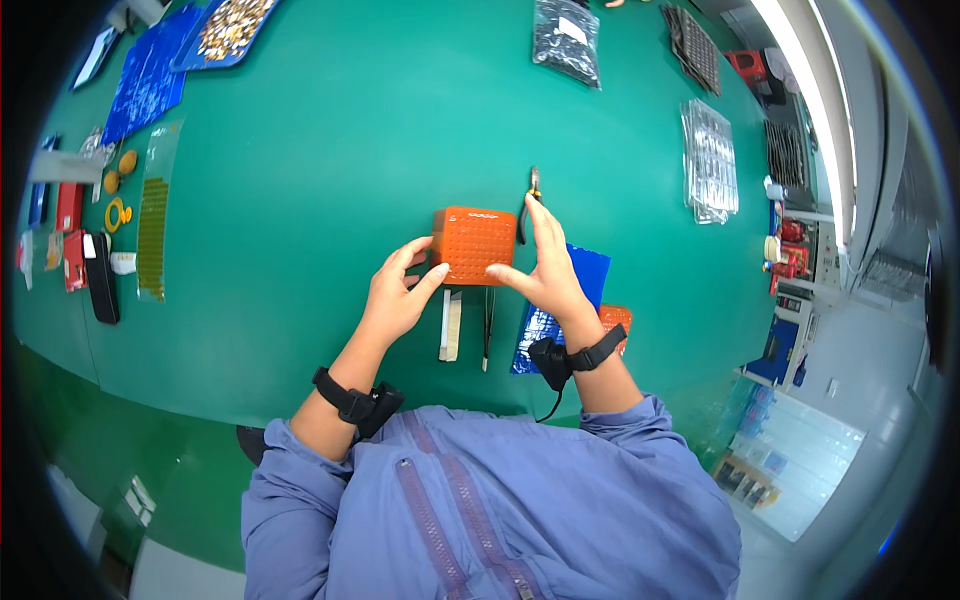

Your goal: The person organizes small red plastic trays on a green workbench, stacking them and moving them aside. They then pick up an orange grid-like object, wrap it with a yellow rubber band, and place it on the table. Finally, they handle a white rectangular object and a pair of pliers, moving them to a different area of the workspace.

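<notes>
An orange block [474, 240] with a grid of small pits on top stands on the green table between my hands; I cannot tell whether it is one piece or a stack. My left hand [400, 295] curls at its left side, thumb at the near left corner. On the other side, my right hand [550, 270] has its fingers stretched out and apart from the block, while its thumb touches the near right corner. Tweezers [488, 330] and a pale flat strip [450, 326] lie just below the block. Beyond my right fingers are pliers [534, 184].
Beside my right wrist lie a blue sheet [588, 270] and another orange pitted piece [614, 318]. Farther off are a blue tray [186, 62] of small pieces, a bag of dark parts [566, 45], clear plastic trays [709, 160] and a black case [101, 280].
</notes>
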The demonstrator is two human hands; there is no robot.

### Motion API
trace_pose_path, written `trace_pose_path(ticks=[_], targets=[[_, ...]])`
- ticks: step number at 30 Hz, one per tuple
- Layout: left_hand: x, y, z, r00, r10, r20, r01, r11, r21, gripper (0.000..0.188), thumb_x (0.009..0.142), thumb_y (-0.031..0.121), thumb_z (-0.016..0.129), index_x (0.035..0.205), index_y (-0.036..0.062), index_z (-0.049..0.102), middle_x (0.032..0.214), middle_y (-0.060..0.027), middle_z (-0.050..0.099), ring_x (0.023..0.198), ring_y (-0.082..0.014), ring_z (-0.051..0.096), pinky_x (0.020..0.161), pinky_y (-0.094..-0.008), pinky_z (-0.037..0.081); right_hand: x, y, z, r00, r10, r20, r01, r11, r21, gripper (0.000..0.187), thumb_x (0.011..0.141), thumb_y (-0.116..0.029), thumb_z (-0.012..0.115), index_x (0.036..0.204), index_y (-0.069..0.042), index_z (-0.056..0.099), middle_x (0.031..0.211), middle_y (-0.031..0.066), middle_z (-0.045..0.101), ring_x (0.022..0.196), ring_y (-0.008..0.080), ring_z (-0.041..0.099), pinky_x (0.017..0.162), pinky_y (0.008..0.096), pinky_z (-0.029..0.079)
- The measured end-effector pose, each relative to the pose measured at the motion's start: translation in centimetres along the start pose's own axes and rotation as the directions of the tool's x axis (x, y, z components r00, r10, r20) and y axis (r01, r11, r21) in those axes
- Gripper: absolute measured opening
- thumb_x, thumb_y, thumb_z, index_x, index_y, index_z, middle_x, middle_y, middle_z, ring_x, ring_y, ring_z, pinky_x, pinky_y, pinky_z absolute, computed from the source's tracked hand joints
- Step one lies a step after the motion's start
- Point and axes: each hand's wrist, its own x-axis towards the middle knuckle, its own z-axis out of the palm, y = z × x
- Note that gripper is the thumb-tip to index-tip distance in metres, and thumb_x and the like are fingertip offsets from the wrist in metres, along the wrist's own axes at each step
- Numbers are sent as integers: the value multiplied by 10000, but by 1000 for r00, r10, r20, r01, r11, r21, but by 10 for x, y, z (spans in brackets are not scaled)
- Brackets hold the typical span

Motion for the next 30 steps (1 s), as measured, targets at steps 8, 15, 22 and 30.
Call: trace_pose_path(ticks=[8, 15, 22, 30], targets=[[7, 8, 8, 996, -80, 35, 82, 995, -58, 513, 821, 169, 620, 1253, -5, 405, 1234, -146, 464, 1163, -234, 444, 904, -341, 430, -34, 23, 34, 910, 413, 45, -351, 704, 617, 539, 804, -239, 641, 1233, 15, 436, 1213, 165, 494, 1119, 247, 492, 914, 381, 408], [8, 7, 8, 997, -23, 70, 28, 998, -60, 593, 813, 152, 624, 1312, -1, 342, 1274, -175, 437, 1171, -253, 442, 891, -351, 438, -30, 11, 44, 919, 388, 65, -328, 663, 673, 512, 824, -247, 601, 1251, -17, 436, 1204, 168, 517, 1119, 245, 501, 908, 349, 402], [9, 27, 2, 991, 119, 55, -129, 954, 271, 781, 700, 190, 732, 1344, 59, 310, 1352, -166, 343, 1233, -303, 355, 969, -404, 359, -36, 5, 34, 939, 331, -97, -259, 863, 433, 723, 760, -337, 666, 1288, 36, 344, 1284, 229, 399, 1187, 328, 409, 966, 397, 356], [28, 80, 10, 830, 262, 493, -558, 419, 717, 997, 517, 208, 823, 1348, 75, 287, 1377, -143, 294, 1288, -346, 234, 1030, -449, 271, -49, 7, 28, 948, 292, -124, -225, 895, 386, 802, 708, -363, 706, 1297, 22, 321, 1274, 222, 397, 1188, 343, 392, 971, 408, 347]])
